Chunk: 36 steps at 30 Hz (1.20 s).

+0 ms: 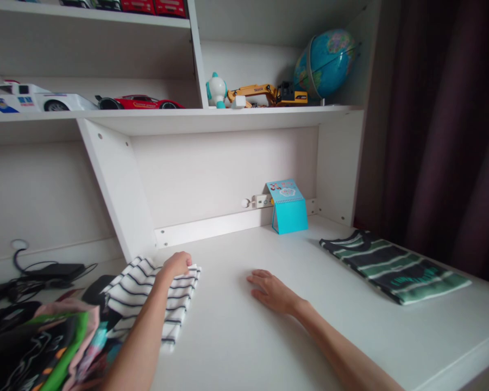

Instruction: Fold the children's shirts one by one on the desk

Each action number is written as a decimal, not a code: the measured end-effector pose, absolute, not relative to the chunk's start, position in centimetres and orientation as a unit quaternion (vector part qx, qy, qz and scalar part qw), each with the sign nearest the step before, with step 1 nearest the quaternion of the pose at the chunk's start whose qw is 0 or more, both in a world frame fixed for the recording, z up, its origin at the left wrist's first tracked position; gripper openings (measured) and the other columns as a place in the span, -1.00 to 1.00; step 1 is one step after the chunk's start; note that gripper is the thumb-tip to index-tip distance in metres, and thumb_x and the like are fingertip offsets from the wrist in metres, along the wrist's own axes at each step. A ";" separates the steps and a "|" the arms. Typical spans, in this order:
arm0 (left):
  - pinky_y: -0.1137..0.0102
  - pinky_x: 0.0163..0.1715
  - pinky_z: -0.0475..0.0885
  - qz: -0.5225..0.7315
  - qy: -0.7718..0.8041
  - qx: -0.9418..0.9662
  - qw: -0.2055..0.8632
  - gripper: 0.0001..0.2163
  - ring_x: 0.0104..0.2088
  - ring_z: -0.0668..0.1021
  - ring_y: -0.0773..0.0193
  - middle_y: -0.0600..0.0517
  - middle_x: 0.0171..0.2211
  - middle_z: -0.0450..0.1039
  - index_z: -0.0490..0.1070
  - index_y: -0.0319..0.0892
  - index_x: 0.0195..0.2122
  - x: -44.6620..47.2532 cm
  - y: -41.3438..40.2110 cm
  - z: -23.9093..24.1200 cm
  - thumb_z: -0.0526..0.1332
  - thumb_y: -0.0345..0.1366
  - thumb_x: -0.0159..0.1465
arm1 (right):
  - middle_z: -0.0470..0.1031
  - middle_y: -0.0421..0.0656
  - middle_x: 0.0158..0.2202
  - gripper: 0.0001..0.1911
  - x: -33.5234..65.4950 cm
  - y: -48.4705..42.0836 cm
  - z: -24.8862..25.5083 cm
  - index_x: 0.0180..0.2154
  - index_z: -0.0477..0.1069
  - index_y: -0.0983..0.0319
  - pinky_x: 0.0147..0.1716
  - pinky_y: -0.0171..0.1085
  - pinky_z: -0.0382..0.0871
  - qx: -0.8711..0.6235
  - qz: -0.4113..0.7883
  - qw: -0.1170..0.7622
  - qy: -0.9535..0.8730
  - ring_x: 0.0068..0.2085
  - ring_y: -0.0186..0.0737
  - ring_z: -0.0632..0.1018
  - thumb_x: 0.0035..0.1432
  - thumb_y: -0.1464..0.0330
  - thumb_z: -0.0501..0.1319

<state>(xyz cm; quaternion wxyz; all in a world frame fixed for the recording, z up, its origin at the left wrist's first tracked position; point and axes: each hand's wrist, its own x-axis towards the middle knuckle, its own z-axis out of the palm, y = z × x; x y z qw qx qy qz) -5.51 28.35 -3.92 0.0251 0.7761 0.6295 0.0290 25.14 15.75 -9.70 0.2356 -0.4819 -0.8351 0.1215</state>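
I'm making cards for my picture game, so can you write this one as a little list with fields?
Left hand: gripping white striped cloth
Right hand: palm down over the white desk, holding nothing
Far right: folded green-and-dark striped shirt
Near left: heap of clothes
Desk back: blue calendar
Shelf: globe, yellow toy excavator, red toy car

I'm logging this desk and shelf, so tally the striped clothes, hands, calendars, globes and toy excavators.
Striped clothes: 2 (white cloth, green shirt)
Hands: 2 (left hand, right hand)
Calendar: 1
Globe: 1
Toy excavator: 1
Total: 7
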 end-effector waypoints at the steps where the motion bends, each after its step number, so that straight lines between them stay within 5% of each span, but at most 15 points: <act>1: 0.53 -0.40 0.29 0.031 0.633 0.773 0.020 -0.80 -0.31 0.51 0.28 0.09 -0.36 0.51 0.44 -0.13 -0.43 -5.5 28.3 -3.7 0.27 -0.49 -0.11 | 0.26 0.05 0.11 -0.55 25.2 15.8 -9.8 0.07 0.29 0.32 0.13 -0.18 0.10 -0.479 0.123 0.240 -0.835 0.15 -0.10 0.24 0.14 0.33 0.06; 8: 0.49 -0.37 0.25 0.133 0.616 0.775 -0.048 -0.94 -0.29 0.48 0.26 0.08 -0.36 0.46 0.34 -0.10 -0.35 -4.2 25.8 1.2 0.13 -0.30 0.15 | 0.34 0.05 0.03 -0.59 25.1 16.1 -10.0 -0.01 0.35 0.29 0.08 -0.13 0.18 -0.474 0.140 0.311 -0.812 0.07 -0.07 0.33 0.06 0.41 0.12; 14: 0.48 -0.24 0.28 0.392 0.397 0.826 -0.076 -0.86 -0.22 0.46 0.29 0.07 -0.24 0.42 0.27 -0.08 -0.20 3.2 17.6 6.5 0.00 -0.28 0.26 | 0.26 -0.03 0.03 -0.53 24.9 14.5 -7.0 0.13 0.06 0.14 -0.06 -0.15 0.30 -0.461 0.156 0.480 -0.730 -0.04 -0.18 0.40 0.19 0.26 0.05; 18: 0.49 -0.20 0.28 0.299 0.280 0.912 -0.025 -0.88 -0.24 0.46 0.32 0.10 -0.26 0.44 0.31 -0.07 -0.24 8.6 14.0 4.8 0.03 -0.36 0.24 | 0.32 -0.11 -0.08 -0.51 24.7 12.4 -4.4 0.06 0.13 0.12 -0.17 -0.26 0.34 -0.301 0.304 0.589 -0.686 -0.13 -0.22 0.42 0.12 0.16 0.15; 24: 0.51 -0.49 0.21 0.214 0.327 0.918 0.074 -0.89 -0.49 0.39 0.35 0.15 -0.50 0.38 0.30 -0.09 -0.27 9.9 15.6 1.5 0.05 -0.23 0.24 | 0.38 -0.21 -0.41 -0.72 25.3 13.0 -4.5 -0.31 0.36 0.27 -0.40 -0.35 0.26 -0.317 0.364 0.541 -0.688 -0.38 -0.32 0.37 0.07 0.17 0.21; 29: 0.53 -0.55 0.15 0.188 0.317 0.909 0.195 -0.83 -0.54 0.29 0.41 0.18 -0.56 0.26 0.31 -0.16 -0.33 9.1 16.8 1.3 0.04 -0.19 0.20 | 0.40 -0.22 -0.44 -0.79 25.9 13.3 -4.5 -0.36 0.38 0.27 -0.42 -0.36 0.22 -0.339 0.352 0.540 -0.685 -0.41 -0.34 0.37 0.08 0.24 0.19; 36: 0.48 -0.54 0.20 0.049 0.424 0.894 0.139 -0.78 -0.49 0.41 0.28 0.05 -0.52 0.38 0.35 -0.20 -0.46 8.3 17.9 0.5 0.18 -0.14 0.03 | 0.43 -0.20 -0.38 -0.87 27.8 13.1 -3.3 -0.35 0.38 0.23 -0.31 -0.33 0.24 -0.347 0.244 0.681 -0.597 -0.33 -0.27 0.41 0.07 0.30 0.16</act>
